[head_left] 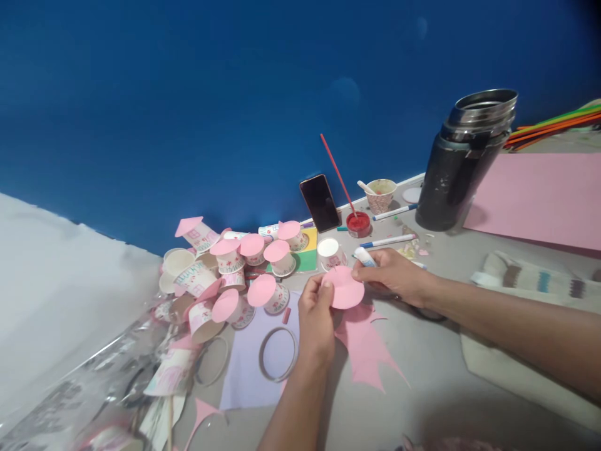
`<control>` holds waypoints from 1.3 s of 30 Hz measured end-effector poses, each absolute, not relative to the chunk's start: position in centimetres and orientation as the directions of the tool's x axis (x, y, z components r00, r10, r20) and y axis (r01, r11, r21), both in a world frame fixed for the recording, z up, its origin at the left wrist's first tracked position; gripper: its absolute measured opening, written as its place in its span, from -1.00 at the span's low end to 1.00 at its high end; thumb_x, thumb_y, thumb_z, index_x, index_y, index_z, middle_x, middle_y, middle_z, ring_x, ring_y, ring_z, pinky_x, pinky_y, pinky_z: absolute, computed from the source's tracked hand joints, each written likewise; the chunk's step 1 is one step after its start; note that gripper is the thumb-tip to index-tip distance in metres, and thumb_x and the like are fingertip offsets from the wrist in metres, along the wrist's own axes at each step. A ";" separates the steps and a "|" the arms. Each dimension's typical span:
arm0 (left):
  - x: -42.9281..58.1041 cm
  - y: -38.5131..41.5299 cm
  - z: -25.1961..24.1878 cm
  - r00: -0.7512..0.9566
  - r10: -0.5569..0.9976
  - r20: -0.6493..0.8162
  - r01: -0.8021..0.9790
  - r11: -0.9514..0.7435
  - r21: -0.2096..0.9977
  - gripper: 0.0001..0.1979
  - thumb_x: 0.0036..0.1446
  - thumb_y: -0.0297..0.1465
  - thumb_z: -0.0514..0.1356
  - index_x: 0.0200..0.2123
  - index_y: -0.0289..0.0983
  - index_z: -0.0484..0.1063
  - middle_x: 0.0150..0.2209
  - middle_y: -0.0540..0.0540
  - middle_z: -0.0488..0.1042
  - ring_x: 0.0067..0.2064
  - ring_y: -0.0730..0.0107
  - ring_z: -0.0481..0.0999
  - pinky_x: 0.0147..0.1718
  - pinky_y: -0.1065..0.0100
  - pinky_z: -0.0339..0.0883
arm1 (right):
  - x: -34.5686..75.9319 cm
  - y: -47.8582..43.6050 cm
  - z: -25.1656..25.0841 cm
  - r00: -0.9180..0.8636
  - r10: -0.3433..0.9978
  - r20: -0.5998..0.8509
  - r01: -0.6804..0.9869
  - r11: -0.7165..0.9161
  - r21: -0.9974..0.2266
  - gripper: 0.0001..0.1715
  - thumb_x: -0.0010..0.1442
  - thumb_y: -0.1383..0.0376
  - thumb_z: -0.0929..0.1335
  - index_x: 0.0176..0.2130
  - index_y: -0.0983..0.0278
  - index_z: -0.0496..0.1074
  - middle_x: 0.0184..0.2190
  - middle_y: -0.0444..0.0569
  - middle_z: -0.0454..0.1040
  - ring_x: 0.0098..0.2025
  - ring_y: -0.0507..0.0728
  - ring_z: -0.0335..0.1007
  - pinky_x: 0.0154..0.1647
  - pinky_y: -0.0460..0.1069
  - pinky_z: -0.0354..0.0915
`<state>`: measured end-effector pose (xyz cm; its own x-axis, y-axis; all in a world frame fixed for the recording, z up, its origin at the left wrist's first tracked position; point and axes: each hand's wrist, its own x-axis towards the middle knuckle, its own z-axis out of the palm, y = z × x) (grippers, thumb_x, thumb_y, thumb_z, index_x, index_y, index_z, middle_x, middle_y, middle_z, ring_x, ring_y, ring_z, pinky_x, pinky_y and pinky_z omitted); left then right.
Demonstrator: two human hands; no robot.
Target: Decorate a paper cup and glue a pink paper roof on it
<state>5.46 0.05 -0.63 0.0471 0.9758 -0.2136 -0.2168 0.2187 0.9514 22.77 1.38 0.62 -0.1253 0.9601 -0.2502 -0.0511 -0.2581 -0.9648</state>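
Note:
My left hand (319,316) grips a round pink paper disc (346,289) by its left side, thumb on top. On the disc's right, my right hand (387,272) is closed around a small white tube (365,257) with bluish marks; its exact kind is unclear. The fingertips of that hand are close to the disc's edge; whether they touch it is hidden. Just behind the disc stands a printed paper cup (330,254) with a white base facing up. Under my hands lie pink paper offcuts (364,351) with curved cut edges.
Several cups with pink disc tops (228,247) crowd the left. A tape ring (261,354) lies on lilac paper (244,376). Behind are a phone (320,202), a red pot (358,224), markers (389,240) and a black flask (460,169). Pink sheet (539,200) and cloth (526,319) lie right.

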 end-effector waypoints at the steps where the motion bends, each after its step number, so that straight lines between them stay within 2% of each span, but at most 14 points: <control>1: 5.4 0.1 -0.7 0.011 0.981 -0.194 -0.193 0.192 0.962 -0.71 0.11 -0.18 0.36 -0.23 -0.27 0.50 -0.29 -0.06 0.57 -0.30 0.38 0.51 -0.31 0.38 0.38 | 22.8 1.4 0.7 -0.121 0.962 -0.244 -0.038 -0.250 -0.968 -0.82 -0.03 0.21 0.43 -0.47 0.23 0.37 -0.65 -0.27 0.18 -0.56 -0.03 -0.02 -0.53 -0.05 -0.11; 6: 4.9 0.3 -0.4 -0.078 0.994 -0.076 -0.033 0.073 0.997 -0.82 0.05 -0.27 0.40 -0.37 -0.26 0.57 -0.37 -0.02 0.55 -0.31 0.39 0.47 -0.26 0.39 0.35 | 23.1 1.4 0.8 -0.108 0.971 -0.211 0.064 -0.205 -0.977 -0.87 -0.01 0.25 0.40 -0.50 0.23 0.38 -0.64 -0.27 0.22 -0.57 -0.03 0.02 -0.53 -0.04 -0.06; 9: 4.9 0.1 -0.1 -0.067 0.992 0.105 0.161 -0.093 0.983 -0.88 0.10 -0.30 0.37 -0.37 -0.24 0.62 -0.32 -0.06 0.60 -0.22 0.31 0.52 -0.17 0.35 0.37 | 23.2 1.4 0.9 -0.100 0.982 -0.158 0.162 -0.141 -0.977 -0.88 0.01 0.26 0.40 -0.50 0.23 0.41 -0.62 -0.25 0.28 -0.54 -0.01 0.11 -0.50 -0.04 0.01; 11: 4.9 -0.1 0.0 -0.051 0.982 0.180 0.264 -0.161 0.951 -0.88 0.13 -0.31 0.34 -0.32 -0.22 0.63 -0.30 -0.07 0.60 -0.22 0.29 0.53 -0.17 0.33 0.39 | 23.3 1.3 1.0 -0.101 0.989 -0.112 0.227 -0.087 -0.970 -0.89 0.02 0.26 0.41 -0.49 0.23 0.43 -0.58 -0.23 0.33 -0.49 0.02 0.19 -0.46 -0.05 0.06; 16: 5.0 -0.3 0.2 -0.067 0.987 0.145 0.321 -0.116 0.940 -0.74 0.09 -0.34 0.34 -0.12 -0.23 0.62 -0.37 -0.02 0.56 -0.30 0.35 0.52 -0.21 0.33 0.41 | 23.5 1.3 1.1 -0.124 0.992 -0.036 0.329 0.007 -0.944 -0.89 0.06 0.25 0.39 -0.47 0.23 0.46 -0.55 -0.22 0.37 -0.44 0.05 0.24 -0.42 -0.05 0.10; 22: 4.4 0.1 0.4 -0.004 0.994 0.111 0.338 -0.103 0.936 -0.69 0.08 -0.34 0.35 -0.07 -0.23 0.64 -0.37 -0.01 0.54 -0.29 0.35 0.51 -0.20 0.34 0.39 | 23.8 1.4 1.1 -0.176 0.984 -0.015 0.383 0.054 -0.922 -0.87 0.10 0.23 0.38 -0.41 0.23 0.50 -0.50 -0.18 0.42 -0.42 0.08 0.31 -0.41 -0.05 0.16; 28: 4.0 0.6 -0.2 0.092 0.995 0.046 0.308 -0.072 0.949 -0.80 0.09 -0.29 0.36 -0.22 -0.23 0.65 -0.29 -0.07 0.61 -0.25 0.31 0.52 -0.21 0.33 0.36 | 24.1 1.5 1.0 -0.257 0.966 -0.017 0.393 0.088 -0.915 -0.84 0.12 0.20 0.38 -0.38 0.24 0.52 -0.52 -0.19 0.41 -0.43 0.07 0.32 -0.42 -0.05 0.16; 32: 4.1 0.5 0.0 0.090 0.996 0.017 0.284 -0.042 0.958 -0.85 0.06 -0.28 0.36 -0.43 -0.25 0.58 -0.39 -0.04 0.55 -0.32 0.36 0.48 -0.27 0.37 0.33 | 24.1 1.5 1.3 -0.261 0.965 -0.019 0.360 0.079 -0.930 -0.87 0.06 0.24 0.39 -0.40 0.25 0.53 -0.55 -0.21 0.39 -0.46 0.05 0.29 -0.44 -0.06 0.14; 36: 4.0 0.6 0.2 0.046 0.998 -0.049 0.252 0.035 0.967 -0.81 0.02 -0.26 0.35 -0.47 -0.26 0.51 -0.48 0.00 0.49 -0.42 0.42 0.41 -0.38 0.39 0.28 | 24.2 1.6 1.6 -0.215 0.973 -0.080 0.262 -0.021 -0.965 -0.85 0.03 0.22 0.42 -0.38 0.24 0.57 -0.53 -0.19 0.44 -0.48 0.04 0.27 -0.43 -0.05 0.16; 39: 3.9 0.8 0.1 0.023 0.994 -0.105 0.225 0.097 0.970 -0.79 0.00 -0.25 0.34 -0.51 -0.27 0.50 -0.56 0.03 0.44 -0.48 0.46 0.35 -0.43 0.39 0.24 | 24.2 1.7 1.4 -0.163 0.973 -0.166 0.141 -0.144 -0.979 -0.77 0.03 0.12 0.45 -0.39 0.23 0.53 -0.63 -0.23 0.30 -0.57 0.01 0.11 -0.54 -0.05 0.03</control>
